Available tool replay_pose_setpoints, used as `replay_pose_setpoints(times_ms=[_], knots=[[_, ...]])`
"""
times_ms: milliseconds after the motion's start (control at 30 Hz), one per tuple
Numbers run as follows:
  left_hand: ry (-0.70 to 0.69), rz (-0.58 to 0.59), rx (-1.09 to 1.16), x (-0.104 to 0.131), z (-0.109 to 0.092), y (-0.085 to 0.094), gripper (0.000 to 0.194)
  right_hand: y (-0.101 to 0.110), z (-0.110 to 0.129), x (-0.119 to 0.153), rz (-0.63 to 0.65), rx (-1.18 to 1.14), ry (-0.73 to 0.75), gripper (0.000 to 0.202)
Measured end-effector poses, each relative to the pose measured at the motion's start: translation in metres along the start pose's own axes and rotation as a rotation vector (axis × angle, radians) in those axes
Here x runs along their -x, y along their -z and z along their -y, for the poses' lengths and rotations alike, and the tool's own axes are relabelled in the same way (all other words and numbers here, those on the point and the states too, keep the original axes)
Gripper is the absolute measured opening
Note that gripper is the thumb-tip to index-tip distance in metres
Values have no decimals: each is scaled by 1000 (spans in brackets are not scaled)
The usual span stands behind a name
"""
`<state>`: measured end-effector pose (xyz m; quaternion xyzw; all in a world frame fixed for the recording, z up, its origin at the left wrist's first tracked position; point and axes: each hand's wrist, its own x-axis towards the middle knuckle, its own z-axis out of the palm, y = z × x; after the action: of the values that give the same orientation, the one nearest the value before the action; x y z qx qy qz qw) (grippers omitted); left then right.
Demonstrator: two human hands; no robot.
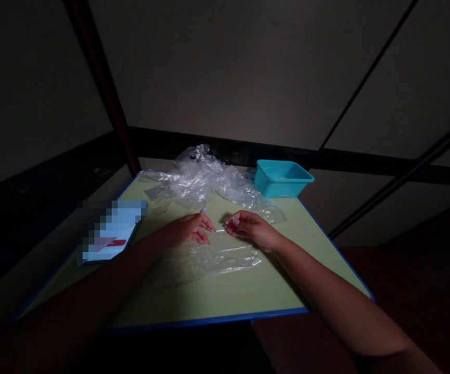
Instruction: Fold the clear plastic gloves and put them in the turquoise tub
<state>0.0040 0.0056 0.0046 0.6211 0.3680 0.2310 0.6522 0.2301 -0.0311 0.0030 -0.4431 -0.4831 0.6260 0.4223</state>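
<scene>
A clear plastic bag point(230, 264) lies spread on the table in front of me, its near part flat and wrinkled. My left hand point(194, 229) pinches its upper edge, with the lower fingers curled over the plastic. Just to the right, my right hand point(253, 229) has thumb and fingers closed on the same edge. A short bright strip of that edge shows between the two sets of fingertips. Beyond both hands sits a crumpled heap of clear plastic bags point(205, 182).
A turquoise plastic tub point(283, 179) stands at the table's back right corner, beside the heap. At the left edge lies a flat light-blue object point(118, 234), partly blurred out, with a red patch. The pale green table point(225, 301) has a blue rim; a panelled wall rises behind it.
</scene>
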Motion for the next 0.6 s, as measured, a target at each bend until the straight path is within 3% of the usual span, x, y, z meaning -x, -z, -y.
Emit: replay_pose_setpoints(times_ms=[200,333,467,600], knots=[[7,-9,22,0,-2,-1,65,15,1,-11,-209,78,28,21],[12,-5,5,0,-1,-1,63,19,4,-13,-256,112,98,26],[-6,9,-12,-2,4,1,67,12,8,-6,-88,41,186,34],[-12,26,1,-4,8,3,69,1,6,0,117,-6,105,41]])
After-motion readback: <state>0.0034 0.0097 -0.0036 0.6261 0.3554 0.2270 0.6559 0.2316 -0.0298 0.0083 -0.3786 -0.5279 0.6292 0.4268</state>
